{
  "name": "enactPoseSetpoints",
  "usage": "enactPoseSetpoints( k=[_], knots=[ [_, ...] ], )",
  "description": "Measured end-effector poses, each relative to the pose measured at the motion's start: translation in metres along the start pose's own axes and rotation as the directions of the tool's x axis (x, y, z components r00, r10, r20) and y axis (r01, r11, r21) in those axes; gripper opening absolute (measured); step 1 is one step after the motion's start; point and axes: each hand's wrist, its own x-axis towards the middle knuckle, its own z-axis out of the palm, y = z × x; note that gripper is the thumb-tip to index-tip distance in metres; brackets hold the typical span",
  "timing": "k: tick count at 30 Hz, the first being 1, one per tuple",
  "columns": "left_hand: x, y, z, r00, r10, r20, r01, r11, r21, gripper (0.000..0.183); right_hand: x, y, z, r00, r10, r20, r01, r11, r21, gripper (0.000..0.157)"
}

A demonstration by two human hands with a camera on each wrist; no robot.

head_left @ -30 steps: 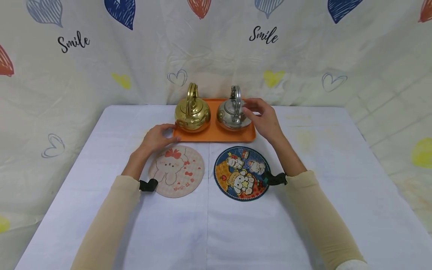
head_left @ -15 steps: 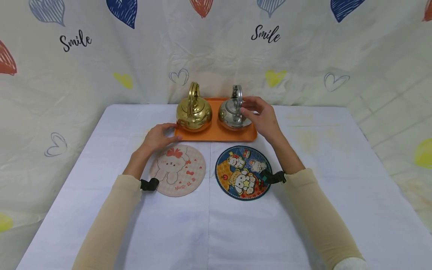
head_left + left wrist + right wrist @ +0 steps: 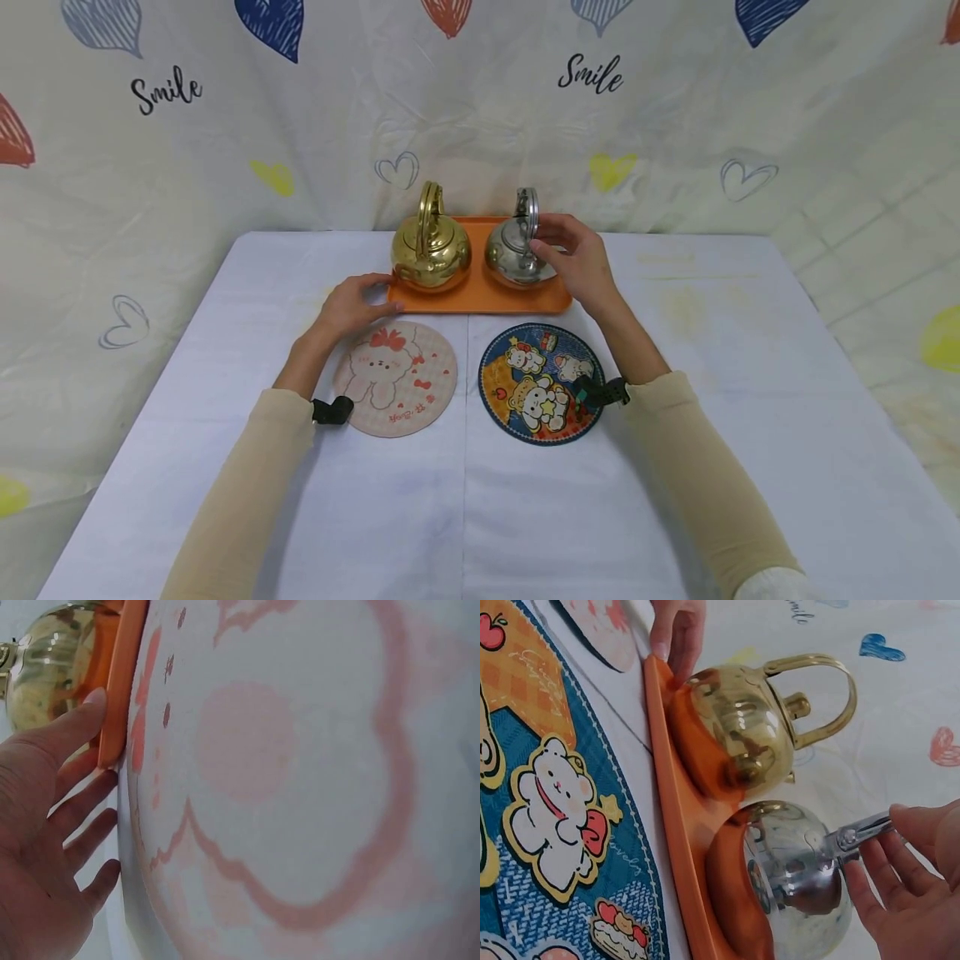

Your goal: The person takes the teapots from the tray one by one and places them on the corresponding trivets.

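Note:
A gold teapot [image 3: 431, 262] and a silver teapot [image 3: 512, 260] stand upright, side by side on an orange tray [image 3: 483, 298]. My left hand [image 3: 350, 305] holds the tray's near left corner. In the left wrist view the thumb lies over the orange rim [image 3: 124, 690], and the other fingers spread by its outer side. My right hand [image 3: 583, 260] is at the right of the silver teapot. In the right wrist view its thumb and fingers pinch the silver handle [image 3: 861, 831]. The gold teapot's handle [image 3: 847, 690] is free of both hands.
In front of the tray lie two round mats: a pink rabbit mat [image 3: 393, 383] at left and a blue bear mat [image 3: 536, 404] at right. Both lie on the white-covered table [image 3: 465, 517]. A patterned curtain [image 3: 480, 100] hangs behind the table.
My right thumb has moved left onto the silver teapot's handle, and the right hand has closed in on it. The left hand, tray and both teapots stay in place.

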Motion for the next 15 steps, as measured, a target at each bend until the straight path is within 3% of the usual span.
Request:
enactPoseSetpoints(
  k=[15],
  knots=[
    [-0.0017, 0.0002, 0.0007, 1.000, 0.003, -0.013, -0.003, 1.000, -0.011, 0.064, 0.0079, 0.0053, 0.0039, 1.000, 0.002, 0.016, -0.004, 0.992, 0.125, 0.041]
  ],
)
